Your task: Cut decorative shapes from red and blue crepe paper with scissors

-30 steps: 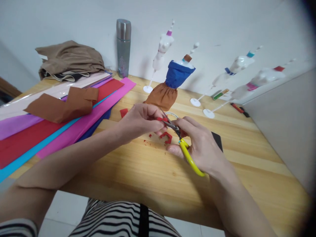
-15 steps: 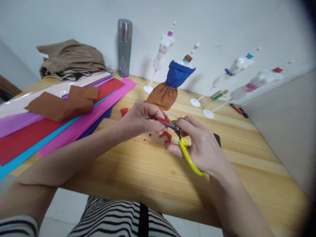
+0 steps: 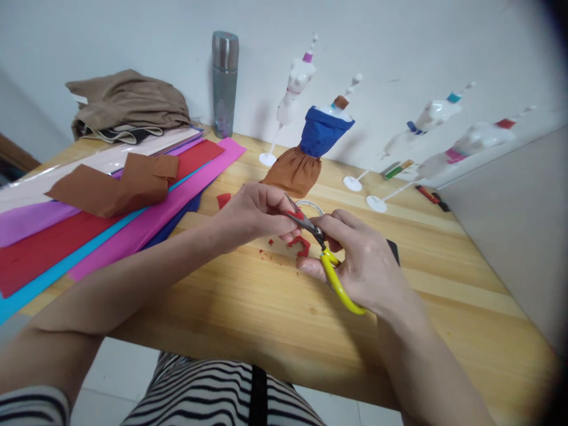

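Note:
Between the thumb and fingers of my left hand (image 3: 261,216) is pinched a small red paper piece (image 3: 298,215). My right hand (image 3: 364,254) grips yellow-handled scissors (image 3: 339,290), whose parted blades lie at the red piece, close to my left fingertips. Beneath them on the table lies a red scrap (image 3: 302,246) with a hollowed-out edge, among tiny red clippings. Another red piece (image 3: 223,200) shows beside my left wrist. Behind my hands, a white mannequin stand wears a blue top (image 3: 325,131) and a gathered brown skirt (image 3: 293,171).
Coloured paper sheets (image 3: 155,222) with a brown piece (image 3: 146,183) cover the left side. Behind are folded brown cloth (image 3: 133,100) and a grey thermos (image 3: 225,89). More white mannequins (image 3: 302,74) line the wall. A white ring (image 3: 313,204) and dark object (image 3: 393,251) lie near my right hand.
The scissor blades stand further apart at the red piece than before. Both hands have stayed almost in place, and the view has shifted very slightly.

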Tool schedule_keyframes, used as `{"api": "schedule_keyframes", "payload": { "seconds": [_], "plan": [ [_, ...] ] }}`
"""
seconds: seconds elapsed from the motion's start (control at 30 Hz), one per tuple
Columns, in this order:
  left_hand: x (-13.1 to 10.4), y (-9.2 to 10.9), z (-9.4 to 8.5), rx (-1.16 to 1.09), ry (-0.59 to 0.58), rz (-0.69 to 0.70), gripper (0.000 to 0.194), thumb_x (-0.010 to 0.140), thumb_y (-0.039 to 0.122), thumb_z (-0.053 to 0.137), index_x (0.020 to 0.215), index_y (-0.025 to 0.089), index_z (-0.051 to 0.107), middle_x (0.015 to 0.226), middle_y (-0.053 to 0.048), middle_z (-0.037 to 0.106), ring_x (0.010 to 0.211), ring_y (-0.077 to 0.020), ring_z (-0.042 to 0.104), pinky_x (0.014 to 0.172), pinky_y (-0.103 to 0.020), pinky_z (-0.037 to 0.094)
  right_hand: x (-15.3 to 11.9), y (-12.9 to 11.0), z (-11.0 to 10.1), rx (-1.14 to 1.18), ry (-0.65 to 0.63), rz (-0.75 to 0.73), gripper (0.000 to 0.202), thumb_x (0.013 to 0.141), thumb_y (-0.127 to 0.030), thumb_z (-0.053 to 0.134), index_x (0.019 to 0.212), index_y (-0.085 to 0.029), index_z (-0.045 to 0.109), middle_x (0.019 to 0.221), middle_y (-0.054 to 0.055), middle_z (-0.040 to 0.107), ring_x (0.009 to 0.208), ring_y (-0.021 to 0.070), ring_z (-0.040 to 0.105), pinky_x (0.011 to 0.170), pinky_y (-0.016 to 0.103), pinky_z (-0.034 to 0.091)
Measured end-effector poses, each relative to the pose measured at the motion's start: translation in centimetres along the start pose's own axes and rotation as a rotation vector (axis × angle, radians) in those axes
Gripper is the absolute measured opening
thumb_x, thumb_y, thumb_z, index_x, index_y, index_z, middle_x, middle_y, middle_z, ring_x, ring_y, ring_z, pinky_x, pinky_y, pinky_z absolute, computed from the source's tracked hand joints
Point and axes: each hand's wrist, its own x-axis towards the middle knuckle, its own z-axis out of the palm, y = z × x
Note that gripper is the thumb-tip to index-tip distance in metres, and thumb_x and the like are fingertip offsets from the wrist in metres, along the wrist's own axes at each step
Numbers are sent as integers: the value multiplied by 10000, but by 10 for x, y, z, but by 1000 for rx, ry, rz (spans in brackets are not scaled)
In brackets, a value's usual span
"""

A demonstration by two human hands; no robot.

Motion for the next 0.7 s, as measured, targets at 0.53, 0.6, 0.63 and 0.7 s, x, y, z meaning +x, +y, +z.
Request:
{"api": "schedule_keyframes", "payload": {
  "seconds": [0.53,0.6,0.63,0.7],
  "plan": [
    [0,0,0,32,-6,29,130,692,52,716,603,146,721,645,-33,722,654,-133,675,676,-249,583,-1,0,0,-16,21,-18,628,938,-780,572,1046,-194,770,719,29,563,561,178,477,545,319,364],
    [0,1,0,36,-12,37,136,692,54,713,595,150,721,638,-35,720,657,-138,672,680,-258,579,-1,1,0,-14,23,-19,616,943,-769,576,1038,-192,768,715,27,558,556,176,479,542,319,366],
    [-1,1,0,41,-15,40,141,690,54,712,588,151,719,633,-35,719,659,-140,671,682,-261,577,-1,1,-1,-14,18,-19,605,941,-765,585,1019,-192,766,716,27,557,556,174,480,542,318,369],
    [-1,2,-1,55,-17,43,149,689,58,713,574,153,715,625,-35,714,670,-142,672,693,-262,575,-1,1,-1,-17,6,-15,587,933,-760,603,974,-195,757,719,28,558,554,172,481,540,316,371]
  ]
}}
